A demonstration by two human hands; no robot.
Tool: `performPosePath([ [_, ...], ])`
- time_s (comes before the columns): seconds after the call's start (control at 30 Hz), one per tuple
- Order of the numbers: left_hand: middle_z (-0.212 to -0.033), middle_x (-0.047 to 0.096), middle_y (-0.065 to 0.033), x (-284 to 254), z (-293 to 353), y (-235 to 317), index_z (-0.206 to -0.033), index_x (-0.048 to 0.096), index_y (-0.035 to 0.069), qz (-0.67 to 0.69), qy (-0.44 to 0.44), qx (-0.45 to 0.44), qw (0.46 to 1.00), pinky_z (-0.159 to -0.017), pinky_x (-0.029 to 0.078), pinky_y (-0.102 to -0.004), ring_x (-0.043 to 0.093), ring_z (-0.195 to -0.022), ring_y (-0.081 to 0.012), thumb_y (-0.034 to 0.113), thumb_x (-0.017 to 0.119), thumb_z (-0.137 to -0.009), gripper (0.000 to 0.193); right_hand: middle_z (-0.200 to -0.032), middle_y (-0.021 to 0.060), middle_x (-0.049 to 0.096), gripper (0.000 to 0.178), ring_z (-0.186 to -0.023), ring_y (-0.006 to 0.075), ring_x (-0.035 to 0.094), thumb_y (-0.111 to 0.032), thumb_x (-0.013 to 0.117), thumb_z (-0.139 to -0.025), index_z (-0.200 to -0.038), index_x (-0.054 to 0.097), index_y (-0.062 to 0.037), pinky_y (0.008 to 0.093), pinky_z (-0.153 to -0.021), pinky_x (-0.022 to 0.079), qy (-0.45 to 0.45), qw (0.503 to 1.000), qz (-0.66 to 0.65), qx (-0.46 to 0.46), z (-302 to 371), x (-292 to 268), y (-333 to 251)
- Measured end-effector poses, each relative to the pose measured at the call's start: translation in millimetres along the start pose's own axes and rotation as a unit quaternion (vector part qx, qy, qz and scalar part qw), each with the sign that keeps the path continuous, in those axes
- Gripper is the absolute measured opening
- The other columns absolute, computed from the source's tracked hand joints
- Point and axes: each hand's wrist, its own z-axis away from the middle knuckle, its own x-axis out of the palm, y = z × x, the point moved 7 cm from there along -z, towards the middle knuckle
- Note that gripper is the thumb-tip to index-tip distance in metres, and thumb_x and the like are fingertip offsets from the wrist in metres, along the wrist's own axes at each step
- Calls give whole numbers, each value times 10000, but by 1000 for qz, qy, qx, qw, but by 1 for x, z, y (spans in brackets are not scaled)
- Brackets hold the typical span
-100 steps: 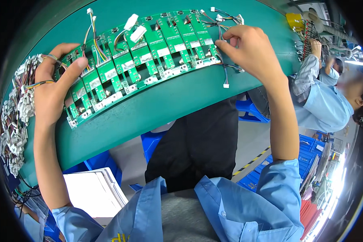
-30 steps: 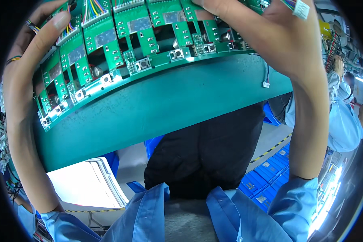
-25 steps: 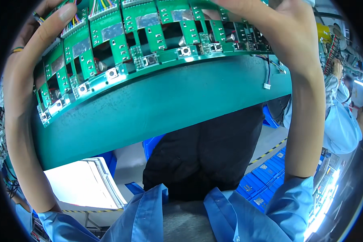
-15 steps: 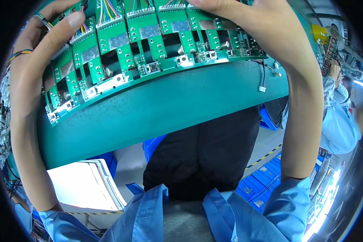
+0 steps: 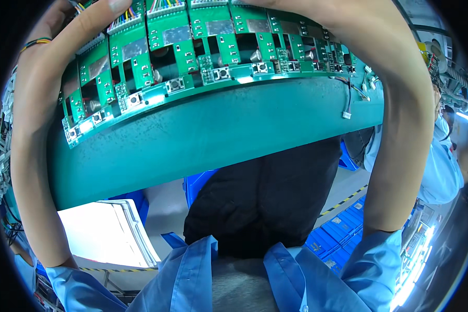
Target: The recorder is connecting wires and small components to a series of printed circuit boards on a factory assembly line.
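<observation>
A row of joined green circuit boards (image 5: 184, 54) arcs across the upper part of the view. Small push buttons (image 5: 174, 85) line its near edge, and coloured wires (image 5: 125, 22) run from white connectors along its far side. At the left end, my left hand (image 5: 70, 39) curls round several of these wires, its thumb lying over a connector; the fingertips are partly cut off by the top edge. An orange and black wire loops by this hand. My right hand (image 5: 317, 11) reaches over the far side of the boards towards the middle connectors. Its fingers are out of the picture.
Beneath the boards lies a green mat (image 5: 218, 125). A small white plug on a lead (image 5: 347, 114) lies near its right end. White sheets (image 5: 99, 234) are stacked at lower left, blue crates (image 5: 338, 229) at lower right. Another person's blue sleeve (image 5: 442, 171) shows at right.
The boards appear farther up and to the right, and the mat has shifted a little too. Both my hands have moved up and right, leaving less of their fingers in view.
</observation>
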Motion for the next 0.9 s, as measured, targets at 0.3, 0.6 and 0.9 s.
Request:
performPosePath([
  [0.3, -1060, 685, -132, 5, 3, 9, -1323, 589, 61, -17, -13, 4, 1000, -681, 575, -222, 724, -854, -194, 400, 699, -907, 547, -1479, 340, 391, 1133, -1356, 430, 440, -539, 832, -735, -1491, 297, 113, 468, -1135, 367, 28, 997, 71, 5, -23, -4, -15],
  [0.6, -1031, 689, -136, -2, 0, 1, -1304, 594, 44, -2, -9, 3, 1000, -651, 561, -197, 717, -790, -175, 375, 715, -901, 535, -1482, 348, 376, 1138, -1349, 449, 438, -575, 790, -759, -1488, 274, 130, 477, -1129, 374, -38, 999, -29, 4, -33, 13, 0],
  [0.9, -986, 690, -111, -6, 2, 21, -1288, 595, 36, -110, -23, 56, 992, -583, 505, -160, 651, -680, -110, 284, 705, -903, 471, -1381, 301, 513, 919, -1222, 399, 570, -450, 745, -829, -1465, 363, 93, 412, -1013, 488, -189, 971, -140, -29, -41, 29, -13],
])
